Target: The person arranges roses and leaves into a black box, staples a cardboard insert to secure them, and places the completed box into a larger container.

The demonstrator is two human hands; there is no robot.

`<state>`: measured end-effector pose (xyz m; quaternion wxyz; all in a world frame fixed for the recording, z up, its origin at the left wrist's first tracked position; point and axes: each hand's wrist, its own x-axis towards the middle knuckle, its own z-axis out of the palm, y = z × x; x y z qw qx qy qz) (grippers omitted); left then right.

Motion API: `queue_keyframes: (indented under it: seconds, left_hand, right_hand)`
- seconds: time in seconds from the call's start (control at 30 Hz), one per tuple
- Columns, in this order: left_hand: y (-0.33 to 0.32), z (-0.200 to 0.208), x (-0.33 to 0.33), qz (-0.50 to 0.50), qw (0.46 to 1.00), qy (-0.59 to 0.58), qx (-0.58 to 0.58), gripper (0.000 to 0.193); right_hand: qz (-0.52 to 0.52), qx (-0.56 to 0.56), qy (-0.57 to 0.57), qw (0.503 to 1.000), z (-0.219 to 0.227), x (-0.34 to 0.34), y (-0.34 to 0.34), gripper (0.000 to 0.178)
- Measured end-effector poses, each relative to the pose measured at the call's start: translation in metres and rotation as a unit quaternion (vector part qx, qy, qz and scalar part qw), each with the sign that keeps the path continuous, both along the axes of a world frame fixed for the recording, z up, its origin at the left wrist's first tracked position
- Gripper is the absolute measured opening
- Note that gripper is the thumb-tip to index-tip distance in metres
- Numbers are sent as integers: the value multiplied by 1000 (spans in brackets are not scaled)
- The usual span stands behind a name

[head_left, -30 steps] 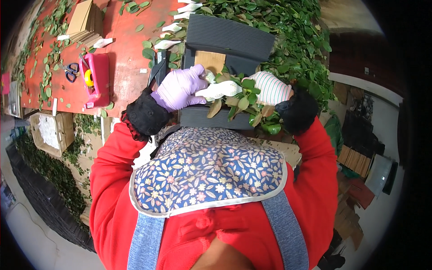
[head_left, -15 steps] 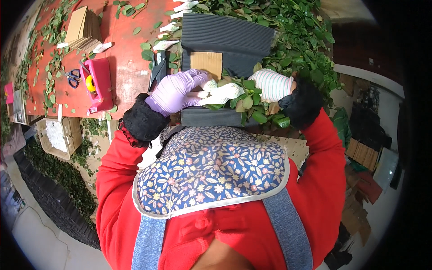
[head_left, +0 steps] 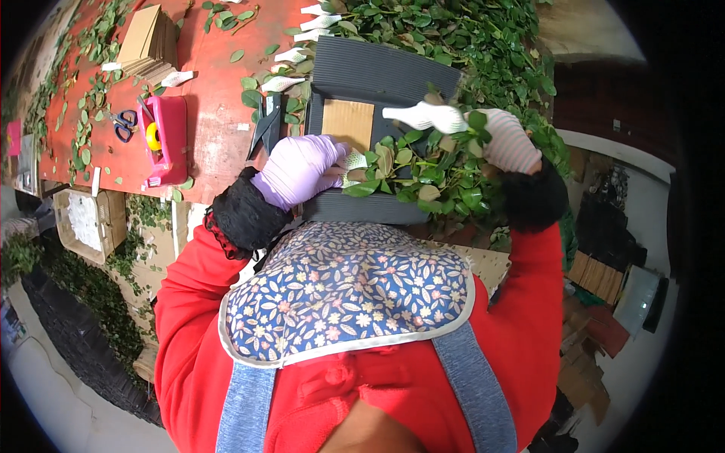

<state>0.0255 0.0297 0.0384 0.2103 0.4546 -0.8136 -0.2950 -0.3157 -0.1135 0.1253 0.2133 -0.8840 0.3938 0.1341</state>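
Note:
My left hand (head_left: 302, 170), in a lilac glove, is closed round the mesh-sleeved heads (head_left: 352, 160) of leafy flower stems, at the left side of a black corrugated sheet (head_left: 377, 72). My right hand (head_left: 510, 141), in a striped glove, grips a leafy stem whose two white mesh-sleeved heads (head_left: 432, 117) point left above the sheet. Its fingertips are partly hidden by leaves. Between the hands, green leaves (head_left: 430, 177) lie across the sheet. A brown cardboard piece (head_left: 349, 123) rests on the sheet just beyond my left hand.
A black two-armed hand tool (head_left: 266, 128) lies left of the sheet. Farther left are a pink tape dispenser (head_left: 172, 140), dark scissors (head_left: 124, 124) and stacked cardboard (head_left: 151, 45) on the red table (head_left: 215, 113). Leafy stems (head_left: 483, 53) are heaped at the far right. A basket (head_left: 113, 219) stands lower left.
My right hand has moved right, and the white-sleeved heads have risen away from my left hand toward the far right. My left hand stays by the cardboard. The view has shifted slightly.

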Motion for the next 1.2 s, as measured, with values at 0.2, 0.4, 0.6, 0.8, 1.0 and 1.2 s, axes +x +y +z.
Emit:
queue_keyframes:
  seconds: [0.2,0.4,0.6,0.8,1.0,1.2]
  left_hand:
    - [10,-1,-5,22,997,-47,-48,39]
    - [15,13,-16,57,996,-45,-55,45]
    - [15,18,-17,68,996,-51,-22,46]
    - [15,8,-17,63,996,-43,-39,46]
    - [16,13,-19,55,994,-84,-42,46]
    - [18,12,-17,54,992,-96,-69,44]
  right_hand:
    - [59,-42,-116,991,16,72,33,32]
    - [143,49,122,981,-50,103,26,22]
    - [141,81,35,986,-66,73,9,17]
    - [-7,-42,-244,969,-27,46,20,23]
    - [67,-122,-75,987,1,97,35,37]
    - [183,-154,40,970,-43,120,42,51]
